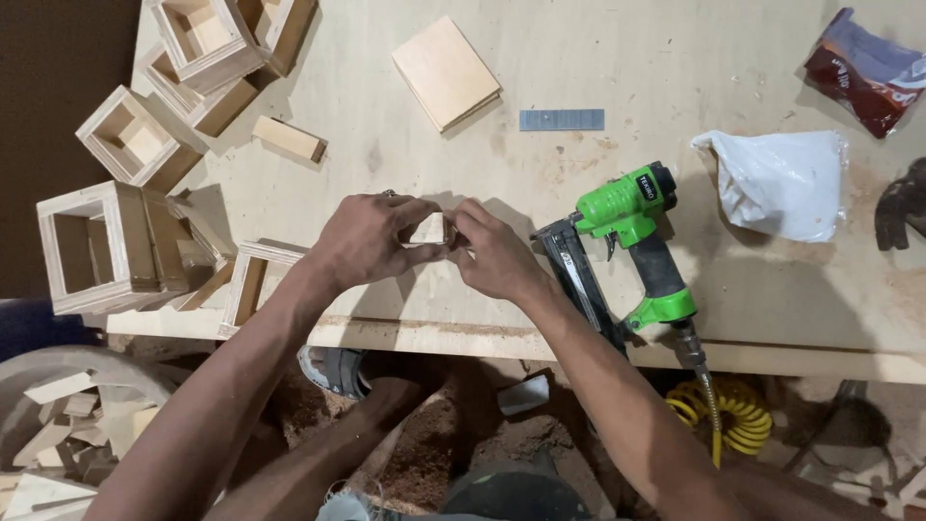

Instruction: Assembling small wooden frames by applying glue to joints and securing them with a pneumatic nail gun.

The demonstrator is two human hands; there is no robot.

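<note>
- A small wooden piece (430, 230) is pinched between the left hand (371, 236) and the right hand (497, 253), near the front edge of the plywood workbench (675, 58).
- A green nail gun (627, 246) is laid just right of the hands, its yellow coiled hose (738, 417) hung below the edge.
- Open wooden boxes (116, 241) are stacked at the left edge.
- A flat panel (446, 72), a nail strip (561, 120) and a white bag (781, 183) are seen farther back.
- A sawdust-covered floor (434, 453) is shown below.

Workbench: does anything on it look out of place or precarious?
Yes. The green nail gun lies at the front edge of the bench, its hose end past the edge. Both hands, left and right, pinch a small wood piece.
</note>
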